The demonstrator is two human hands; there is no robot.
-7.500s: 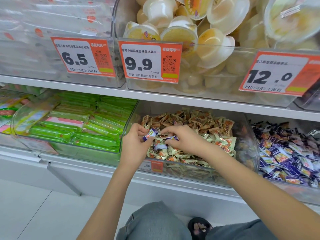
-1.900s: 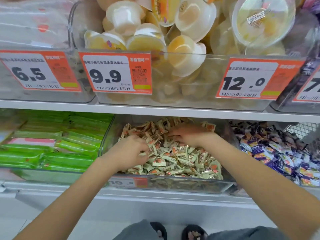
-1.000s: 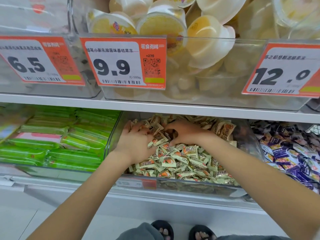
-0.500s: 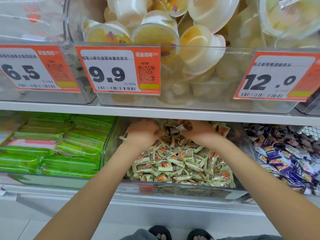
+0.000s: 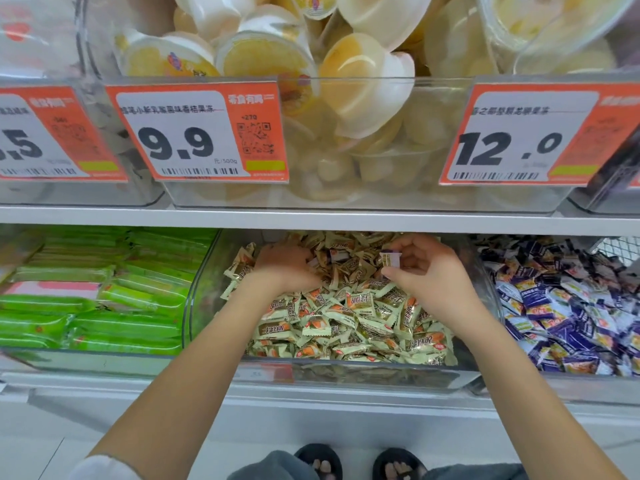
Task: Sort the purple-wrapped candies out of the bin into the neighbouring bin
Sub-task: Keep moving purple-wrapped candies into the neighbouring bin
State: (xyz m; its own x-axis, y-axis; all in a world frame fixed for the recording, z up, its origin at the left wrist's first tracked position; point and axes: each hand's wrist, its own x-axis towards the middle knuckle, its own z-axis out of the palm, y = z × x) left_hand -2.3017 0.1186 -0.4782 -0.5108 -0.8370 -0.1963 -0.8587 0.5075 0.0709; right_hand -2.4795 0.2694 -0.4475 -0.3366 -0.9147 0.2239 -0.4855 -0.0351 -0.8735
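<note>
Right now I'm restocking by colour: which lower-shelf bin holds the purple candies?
The right-hand bin, piled with purple candies; the middle bin holds cream ones, the left green.

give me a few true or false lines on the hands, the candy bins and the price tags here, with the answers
1. The right hand pinches a purple-wrapped candy. True.
2. The left hand rests in the bin of green packs. False: it is in the middle bin, among the beige candies.
3. The purple candy bin lies right of the middle bin. True.
4. The price tag above the left hand reads 12.0. False: it reads 9.9.
</note>
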